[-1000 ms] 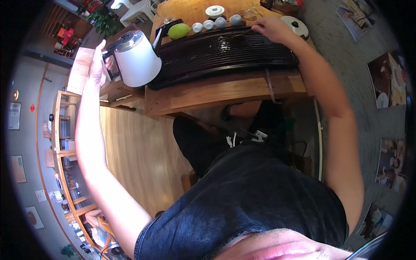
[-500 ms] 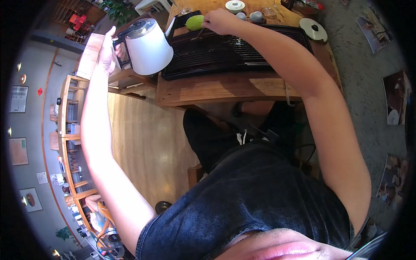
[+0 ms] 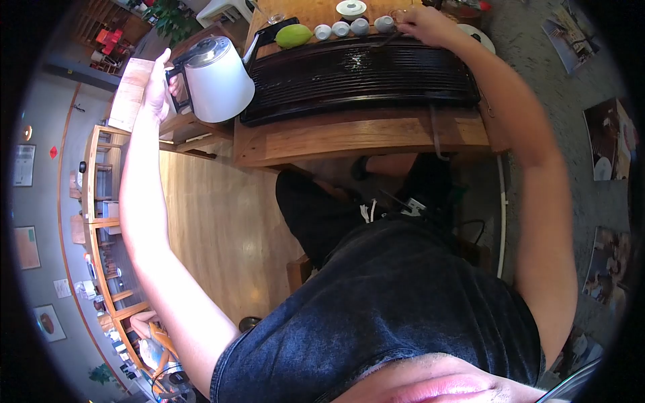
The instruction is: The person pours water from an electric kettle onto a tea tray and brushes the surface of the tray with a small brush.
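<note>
Swung rightward since half a second ago: right hand [image 3: 424, 27], from beside the fruit [image 3: 293, 35] to the far right of the tray [image 3: 363, 84], baring a row of four cups [image 3: 360, 27]. Fingertips drawn together in a pinch on a thin dark stick [image 3: 387, 41], low over the tray's far edge; whether touching, cannot tell. Probably best to keep that pinch light and the stick slanted, running along the ridges rather than catching on them. Mind the rightmost cup, just beside the fingers and likely easy to tip.

Off the tray's left end: kettle [image 3: 218, 87], held in the air by the left hand [image 3: 158, 91], fingers curled right round the handle, thumb raised. Hold level and steady at that reach, judging by the outstretched arm, and well away from the tray's corner.

Farther out: fruit at the tray's far left, white dish [image 3: 351, 9] behind the cups, lid [image 3: 478, 37] partly hidden by the right forearm [image 3: 494, 80], all on the wooden table [image 3: 363, 138]. Below, past the near edge, wood floor [image 3: 215, 235].
</note>
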`<action>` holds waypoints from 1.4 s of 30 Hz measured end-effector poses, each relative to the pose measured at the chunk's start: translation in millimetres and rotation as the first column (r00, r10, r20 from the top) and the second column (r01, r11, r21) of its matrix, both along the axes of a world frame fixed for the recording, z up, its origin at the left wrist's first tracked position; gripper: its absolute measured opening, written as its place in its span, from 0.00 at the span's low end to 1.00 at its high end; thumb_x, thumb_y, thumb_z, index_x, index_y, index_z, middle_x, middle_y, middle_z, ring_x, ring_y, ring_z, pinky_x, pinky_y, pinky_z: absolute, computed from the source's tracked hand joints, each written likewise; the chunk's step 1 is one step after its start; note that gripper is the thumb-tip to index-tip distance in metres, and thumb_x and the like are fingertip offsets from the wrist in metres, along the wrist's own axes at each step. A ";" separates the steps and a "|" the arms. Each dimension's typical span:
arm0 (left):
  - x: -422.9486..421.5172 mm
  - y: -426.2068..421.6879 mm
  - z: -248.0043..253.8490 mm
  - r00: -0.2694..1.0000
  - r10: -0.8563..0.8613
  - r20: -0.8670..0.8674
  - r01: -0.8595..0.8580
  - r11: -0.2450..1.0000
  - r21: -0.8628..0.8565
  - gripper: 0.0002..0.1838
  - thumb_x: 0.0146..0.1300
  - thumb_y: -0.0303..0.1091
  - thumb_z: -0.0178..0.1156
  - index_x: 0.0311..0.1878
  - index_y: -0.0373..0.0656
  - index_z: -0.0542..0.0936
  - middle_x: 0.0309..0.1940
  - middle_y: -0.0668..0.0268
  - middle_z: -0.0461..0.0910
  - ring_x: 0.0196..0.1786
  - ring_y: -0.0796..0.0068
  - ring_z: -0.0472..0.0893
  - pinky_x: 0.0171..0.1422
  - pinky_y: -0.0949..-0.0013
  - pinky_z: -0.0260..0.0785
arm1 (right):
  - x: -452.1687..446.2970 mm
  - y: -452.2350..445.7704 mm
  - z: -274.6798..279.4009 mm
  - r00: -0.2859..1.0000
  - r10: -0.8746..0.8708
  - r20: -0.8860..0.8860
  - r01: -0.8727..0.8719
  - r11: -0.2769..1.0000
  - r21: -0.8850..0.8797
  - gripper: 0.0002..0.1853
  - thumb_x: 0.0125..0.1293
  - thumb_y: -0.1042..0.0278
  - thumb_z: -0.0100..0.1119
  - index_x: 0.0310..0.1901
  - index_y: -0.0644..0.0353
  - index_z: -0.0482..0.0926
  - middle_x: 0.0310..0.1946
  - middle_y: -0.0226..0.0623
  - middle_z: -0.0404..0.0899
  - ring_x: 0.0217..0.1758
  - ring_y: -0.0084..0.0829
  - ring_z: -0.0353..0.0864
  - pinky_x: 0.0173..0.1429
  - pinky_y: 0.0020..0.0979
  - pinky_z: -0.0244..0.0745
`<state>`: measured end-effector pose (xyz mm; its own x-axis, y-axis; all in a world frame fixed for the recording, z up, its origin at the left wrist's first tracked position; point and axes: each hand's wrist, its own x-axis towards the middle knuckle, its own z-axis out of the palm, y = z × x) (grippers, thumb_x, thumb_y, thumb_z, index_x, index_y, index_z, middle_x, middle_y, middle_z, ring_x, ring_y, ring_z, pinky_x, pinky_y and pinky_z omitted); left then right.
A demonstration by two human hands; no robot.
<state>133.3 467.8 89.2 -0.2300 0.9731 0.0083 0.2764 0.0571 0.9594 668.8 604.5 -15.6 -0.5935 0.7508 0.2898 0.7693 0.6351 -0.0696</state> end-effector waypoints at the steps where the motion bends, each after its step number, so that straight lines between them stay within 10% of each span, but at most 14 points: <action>1: -5.9 1.0 -1.6 1.000 -0.023 -0.006 0.023 1.000 -0.017 0.31 0.72 0.62 0.54 0.15 0.55 0.65 0.09 0.77 0.61 0.14 0.82 0.64 0.25 0.76 0.56 | 14.8 -3.7 3.5 0.999 -0.034 0.019 0.034 0.999 -0.031 0.13 0.71 0.58 0.62 0.45 0.58 0.89 0.33 0.47 0.86 0.36 0.47 0.86 0.44 0.47 0.79; 10: -1.6 1.1 2.0 0.999 -0.036 0.037 0.038 0.998 -0.044 0.25 0.74 0.56 0.57 0.22 0.56 0.71 0.11 0.76 0.67 0.13 0.82 0.66 0.22 0.75 0.59 | 147.6 5.7 6.6 0.971 -0.228 0.071 0.232 0.971 -0.052 0.13 0.74 0.62 0.60 0.41 0.63 0.87 0.27 0.44 0.84 0.30 0.39 0.84 0.37 0.43 0.77; 16: 0.6 4.7 -1.0 0.999 -0.025 -0.041 0.021 0.997 -0.075 0.34 0.70 0.68 0.52 0.14 0.56 0.64 0.08 0.78 0.60 0.15 0.82 0.62 0.26 0.75 0.54 | 77.4 -20.2 25.5 0.968 -0.242 -0.065 0.236 0.967 -0.093 0.13 0.69 0.60 0.60 0.44 0.62 0.85 0.34 0.51 0.85 0.39 0.47 0.86 0.44 0.45 0.78; 17: 2.2 1.3 2.1 0.999 -0.017 0.038 0.020 0.998 -0.064 0.22 0.74 0.54 0.58 0.26 0.56 0.68 0.12 0.77 0.64 0.14 0.82 0.65 0.22 0.76 0.57 | 57.8 -19.6 25.5 0.960 -0.279 -0.031 0.274 0.955 -0.115 0.15 0.67 0.59 0.59 0.47 0.60 0.86 0.38 0.55 0.86 0.45 0.49 0.88 0.50 0.47 0.79; 25: 2.2 6.4 4.2 0.999 -0.016 -0.051 0.012 0.997 -0.078 0.20 0.72 0.53 0.62 0.28 0.53 0.72 0.13 0.77 0.65 0.14 0.84 0.64 0.23 0.78 0.57 | -55.7 -9.9 -25.6 0.986 -0.014 -0.169 0.012 1.000 -0.011 0.14 0.72 0.57 0.61 0.48 0.57 0.87 0.37 0.45 0.87 0.40 0.47 0.86 0.49 0.43 0.81; 42: -7.9 21.1 -5.3 0.975 0.013 -0.222 -0.040 0.992 -0.121 0.26 0.63 0.61 0.66 0.19 0.53 0.73 0.14 0.80 0.65 0.17 0.87 0.64 0.25 0.78 0.56 | 10.8 -24.1 14.9 0.975 -0.116 -0.191 0.102 0.991 -0.082 0.16 0.72 0.56 0.62 0.46 0.61 0.87 0.29 0.46 0.85 0.32 0.44 0.84 0.40 0.43 0.78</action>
